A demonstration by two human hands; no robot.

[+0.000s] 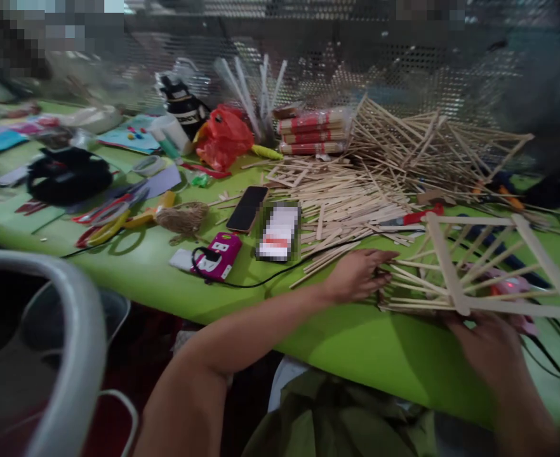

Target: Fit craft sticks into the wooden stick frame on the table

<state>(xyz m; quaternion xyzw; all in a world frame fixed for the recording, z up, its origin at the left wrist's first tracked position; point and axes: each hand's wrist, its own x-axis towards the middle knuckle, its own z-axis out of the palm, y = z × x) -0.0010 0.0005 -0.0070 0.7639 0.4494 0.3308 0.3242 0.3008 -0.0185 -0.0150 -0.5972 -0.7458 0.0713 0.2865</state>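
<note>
My left hand (359,274) lies on the green table (346,336), its fingers pressed against the left end of a frame of wooden sticks (475,266). My right hand (489,346) is at the frame's near edge, fingers under or on the flat sticks; the picture is blurred there. The frame is a lattice of thin skewers crossed by wider flat sticks, lying tilted on the table. A pink object (511,285) shows beneath it.
A big heap of loose wooden sticks (380,171) lies behind. Left of it are a black phone (247,208), a pink device with a cable (218,254), twine (182,219), scissors (106,219), a red bag (223,139) and a grey chair back (70,330).
</note>
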